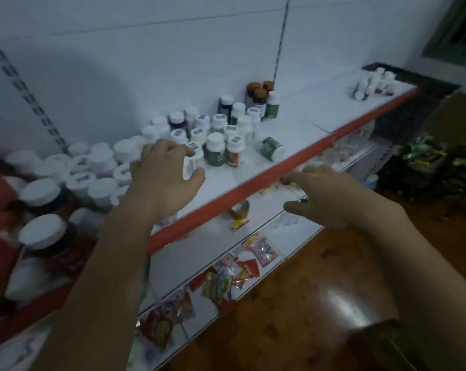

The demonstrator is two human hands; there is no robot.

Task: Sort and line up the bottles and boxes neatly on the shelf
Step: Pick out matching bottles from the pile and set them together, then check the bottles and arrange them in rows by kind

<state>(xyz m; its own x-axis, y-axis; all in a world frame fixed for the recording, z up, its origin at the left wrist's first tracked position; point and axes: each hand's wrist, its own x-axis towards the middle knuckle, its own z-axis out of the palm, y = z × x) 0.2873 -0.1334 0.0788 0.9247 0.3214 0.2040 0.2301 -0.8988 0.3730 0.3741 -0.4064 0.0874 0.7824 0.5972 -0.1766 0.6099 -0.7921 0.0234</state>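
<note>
Left hand [162,175] fingers curled round white-capped bottle [192,164], right hand [333,199] fingers apart and empty — lifting may knock neighbouring bottles [215,151] over shelf [280,170] front edge.

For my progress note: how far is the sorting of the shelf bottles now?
Done: white-capped bottles stand grouped on the left. In hand: the left hand grips a white bottle; the right hand hovers open. Remaining: a green bottle lies tipped over, and the middle cluster is mixed.
</note>
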